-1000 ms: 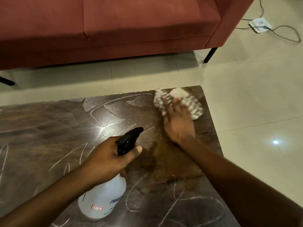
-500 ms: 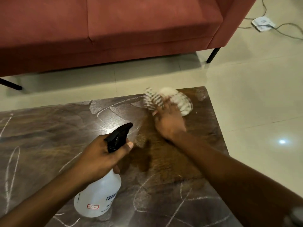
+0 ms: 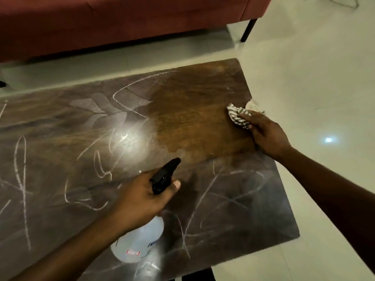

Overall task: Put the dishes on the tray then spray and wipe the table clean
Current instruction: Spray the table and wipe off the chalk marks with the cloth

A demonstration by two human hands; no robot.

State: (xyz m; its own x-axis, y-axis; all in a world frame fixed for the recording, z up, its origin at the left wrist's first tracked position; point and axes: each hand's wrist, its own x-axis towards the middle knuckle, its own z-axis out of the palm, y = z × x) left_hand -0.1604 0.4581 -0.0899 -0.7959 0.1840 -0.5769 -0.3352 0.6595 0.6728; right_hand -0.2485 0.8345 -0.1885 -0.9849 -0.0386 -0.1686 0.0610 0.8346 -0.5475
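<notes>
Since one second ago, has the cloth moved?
Yes. The cloth slid from the far edge of the table to its right edge, held by the right hand.

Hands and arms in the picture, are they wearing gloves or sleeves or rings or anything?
No. The left hand and the right hand are both bare: no gloves, no rings, no watch or bracelet at the wrists. The left forearm and the right forearm are bare too, with no sleeve showing up to the picture's edge. A short thumbnail shows on the left hand.

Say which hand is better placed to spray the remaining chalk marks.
Left. The left hand grips the spray bottle over the chalk marks; the right hand holds the striped cloth at the table edge.
</notes>
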